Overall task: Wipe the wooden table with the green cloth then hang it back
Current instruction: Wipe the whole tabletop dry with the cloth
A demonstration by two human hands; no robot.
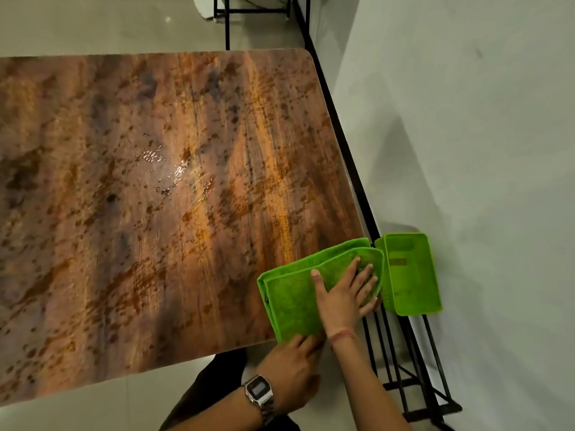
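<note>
Head view takes in the wooden table [140,197], wet sheen at its middle, and at its near right corner the folded green cloth [292,293] lies flat, just beside a green plastic basket [410,275] on the black rack beyond the table's right edge. Right hand [345,293] presses it with spread fingers; left hand [292,365] touches its near edge, grip unclear. Wiping looks under way, so next: sweep leftward across the table's wet middle.
</note>
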